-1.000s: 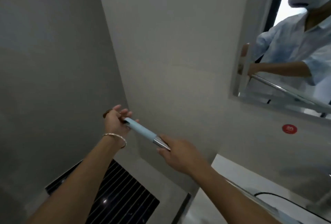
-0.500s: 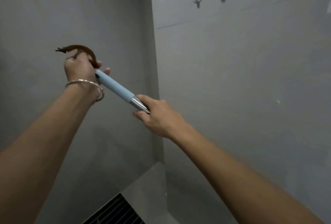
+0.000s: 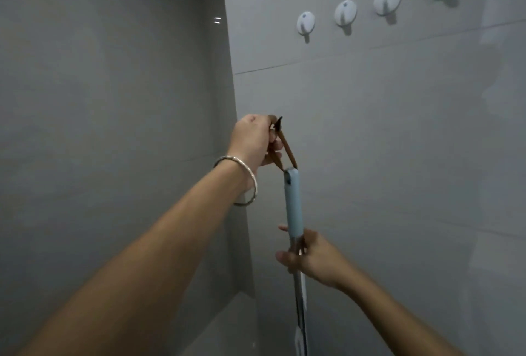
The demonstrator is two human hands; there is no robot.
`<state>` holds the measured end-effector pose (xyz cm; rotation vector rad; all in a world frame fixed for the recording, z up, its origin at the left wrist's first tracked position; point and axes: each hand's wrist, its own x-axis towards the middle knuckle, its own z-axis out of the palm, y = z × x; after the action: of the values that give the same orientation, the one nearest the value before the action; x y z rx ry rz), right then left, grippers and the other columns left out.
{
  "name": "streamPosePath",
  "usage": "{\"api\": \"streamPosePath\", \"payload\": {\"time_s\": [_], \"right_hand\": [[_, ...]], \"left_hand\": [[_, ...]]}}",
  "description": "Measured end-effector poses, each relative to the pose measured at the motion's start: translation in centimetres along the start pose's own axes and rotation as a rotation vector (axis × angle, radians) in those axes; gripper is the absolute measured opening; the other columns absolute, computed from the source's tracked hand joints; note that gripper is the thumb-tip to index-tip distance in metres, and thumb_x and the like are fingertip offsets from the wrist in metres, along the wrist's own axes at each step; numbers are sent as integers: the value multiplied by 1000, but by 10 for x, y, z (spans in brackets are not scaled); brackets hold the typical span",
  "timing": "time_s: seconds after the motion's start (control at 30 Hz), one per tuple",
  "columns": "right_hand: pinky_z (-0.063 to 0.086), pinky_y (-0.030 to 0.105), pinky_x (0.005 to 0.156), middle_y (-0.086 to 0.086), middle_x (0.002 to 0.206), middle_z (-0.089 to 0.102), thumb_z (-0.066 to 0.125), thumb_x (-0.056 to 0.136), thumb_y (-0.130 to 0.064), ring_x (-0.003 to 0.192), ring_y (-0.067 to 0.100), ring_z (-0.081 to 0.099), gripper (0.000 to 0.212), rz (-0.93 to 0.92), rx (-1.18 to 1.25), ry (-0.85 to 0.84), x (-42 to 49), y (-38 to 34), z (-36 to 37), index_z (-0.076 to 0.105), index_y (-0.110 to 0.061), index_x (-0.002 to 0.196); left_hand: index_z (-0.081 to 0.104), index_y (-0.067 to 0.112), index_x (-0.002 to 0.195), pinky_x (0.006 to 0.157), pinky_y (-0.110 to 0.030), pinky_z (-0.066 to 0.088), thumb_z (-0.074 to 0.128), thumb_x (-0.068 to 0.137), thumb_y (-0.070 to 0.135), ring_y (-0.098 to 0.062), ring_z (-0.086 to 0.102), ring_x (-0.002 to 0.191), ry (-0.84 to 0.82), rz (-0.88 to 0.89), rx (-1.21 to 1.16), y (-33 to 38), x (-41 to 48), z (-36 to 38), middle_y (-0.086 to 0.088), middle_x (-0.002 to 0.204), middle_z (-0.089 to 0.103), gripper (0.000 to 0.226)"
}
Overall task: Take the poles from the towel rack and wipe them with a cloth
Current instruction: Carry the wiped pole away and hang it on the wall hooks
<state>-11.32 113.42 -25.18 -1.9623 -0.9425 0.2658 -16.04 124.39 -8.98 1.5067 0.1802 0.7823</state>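
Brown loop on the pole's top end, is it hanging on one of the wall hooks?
No, the left hand pinches the brown loop well below the wall hooks, while the right hand grips the pole.

Pale-blue pole grip (image 3: 293,202), brown loop (image 3: 288,150), grey walls (image 3: 370,128)

So what we noticed was the pole (image 3: 293,213) had a matt pale-blue grip (image 3: 292,196) that looked like plastic or rubber over a shiny bare-metal shaft (image 3: 301,307), with a dull, leathery-looking brown cord loop (image 3: 288,148), plus a polished metal bangle (image 3: 248,176), glossy smooth grey wall tiles (image 3: 370,128) and shiny white plastic-looking hooks (image 3: 306,22).
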Motion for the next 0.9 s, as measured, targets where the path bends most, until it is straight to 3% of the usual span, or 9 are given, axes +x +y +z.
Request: {"api": "streamPosePath", "payload": {"time_s": [0.1,0.17,0.23,0.33,0.43,0.6,0.77,0.9], "right_hand": [[53,29,75,6,102,61,69,86,-27,86,16,64,33,-3,208,126,0,-7,-35,54,-21,115],[56,33,81,4,104,63,64,90,-26,90,16,67,30,-45,381,234,0,-17,-59,54,-21,117],[56,38,82,3,96,67,59,93,-24,88,17,69,15,-90,446,341,0,-20,-84,60,-17,107],[56,41,78,8,83,68,60,93,-20,82,24,68,15,-127,401,436,-5,-8,-119,66,-7,88],[55,40,75,9,79,71,64,90,-20,75,16,64,14,-167,347,502,-9,6,-154,69,-11,80],[50,16,63,-1,67,71,63,90,-15,63,3,63,14,-238,292,519,-8,18,-223,68,-13,77],[45,19,55,-2,59,64,62,91,-15,54,7,52,17,-294,236,500,5,18,-281,67,-17,75],[45,20,52,0,60,64,63,91,-17,50,8,51,13,-336,167,540,14,12,-326,71,-14,82]], "left_hand": [[46,12,77,55,-28,45,35,93,6,-14,49,48,-167,9,49,-6,6,34,-1,56,46,20],[47,12,76,52,-28,44,36,95,6,-15,48,49,-268,7,53,-16,4,58,-2,57,47,23],[48,11,76,49,-26,42,38,95,6,-17,48,48,-352,-7,63,-24,4,81,-3,56,49,22],[48,11,75,45,-23,41,40,95,5,-17,47,45,-428,-1,117,-30,5,111,-3,55,50,22],[47,12,74,43,-23,39,41,94,4,-15,45,43,-480,38,151,-28,16,140,-3,54,48,23],[50,12,79,42,-22,36,44,94,4,-9,40,41,-603,148,372,-21,42,178,2,52,44,18],[59,12,79,46,-23,40,52,94,11,-8,42,44,-675,279,461,-17,65,215,1,55,43,17],[56,10,79,46,-24,41,51,95,13,-9,41,45,-657,346,386,-6,87,247,1,55,43,18]]}}
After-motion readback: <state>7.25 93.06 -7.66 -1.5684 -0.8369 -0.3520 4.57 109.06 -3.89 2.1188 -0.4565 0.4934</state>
